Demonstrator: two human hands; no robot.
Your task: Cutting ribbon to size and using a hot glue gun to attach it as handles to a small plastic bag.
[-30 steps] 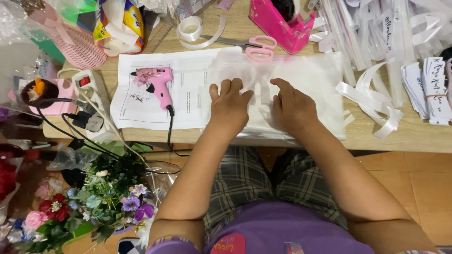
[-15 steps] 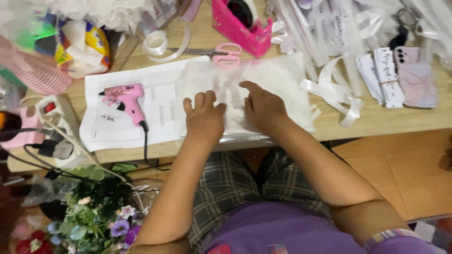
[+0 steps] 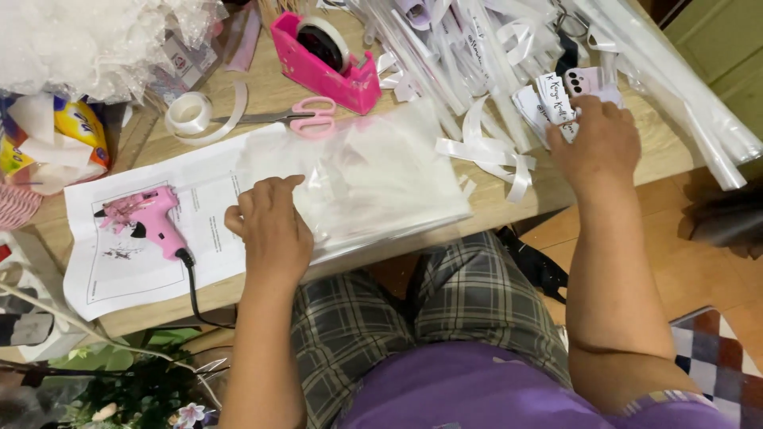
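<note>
Cellophane sheets (image 3: 373, 179) under the flat, open left hand (image 3: 272, 226) could slide; right hand (image 3: 596, 139) seemingly pinches ribbon labels (image 3: 556, 95).

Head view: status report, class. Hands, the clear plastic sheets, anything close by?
Left hand flat on clear plastic sheets. Right hand on small printed cards. Pink glue gun beside left hand.

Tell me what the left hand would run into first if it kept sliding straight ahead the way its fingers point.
The left hand lies flat on the clear plastic sheet, fingers aimed up and slightly right. Going straight on, it would probably meet the pink scissors first, with the pink tape dispenser just beyond.
</note>
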